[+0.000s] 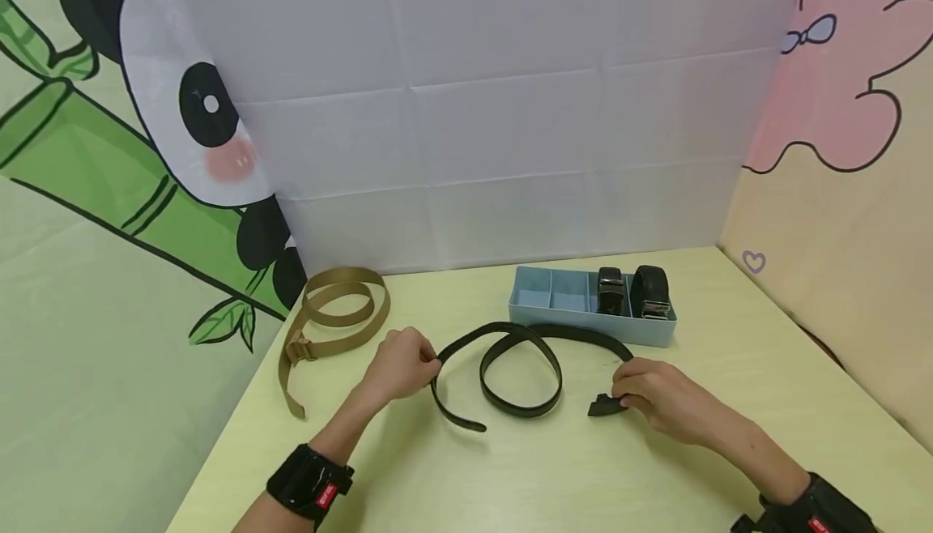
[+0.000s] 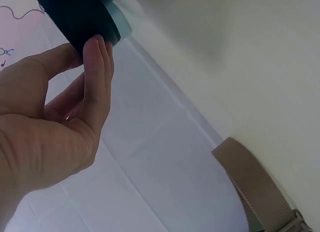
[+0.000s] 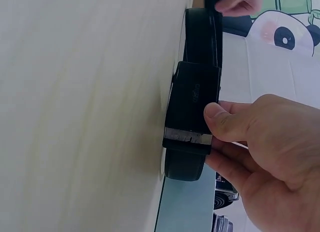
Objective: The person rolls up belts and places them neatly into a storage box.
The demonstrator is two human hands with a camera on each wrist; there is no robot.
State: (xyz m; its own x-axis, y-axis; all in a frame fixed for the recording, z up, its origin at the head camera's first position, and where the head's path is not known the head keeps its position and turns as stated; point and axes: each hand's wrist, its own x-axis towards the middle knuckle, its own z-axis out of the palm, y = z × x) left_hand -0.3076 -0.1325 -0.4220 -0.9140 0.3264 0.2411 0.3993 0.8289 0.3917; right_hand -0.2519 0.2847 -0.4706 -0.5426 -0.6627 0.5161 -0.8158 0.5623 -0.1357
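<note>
A black belt [image 1: 521, 411] stands on its edge in a loose loop on the table between both hands. My left hand [image 1: 404, 364] pinches the strap at the left, a little back from its free tip; in the left wrist view the dark strap [image 2: 82, 17] sits between thumb and fingers. At the other end, my right hand [image 1: 659, 399] holds the belt by its buckle [image 1: 607, 405]. In the right wrist view the thumb presses on the dark buckle plate [image 3: 192, 99], with the fingers behind it.
Behind the belt stands a light blue divided box [image 1: 590, 318] holding two rolled black belts [image 1: 649, 290] in its right compartments. A tan webbing belt [image 1: 350, 344] lies coiled at the left. A white cloth [image 1: 503, 112] hangs along the table's back edge.
</note>
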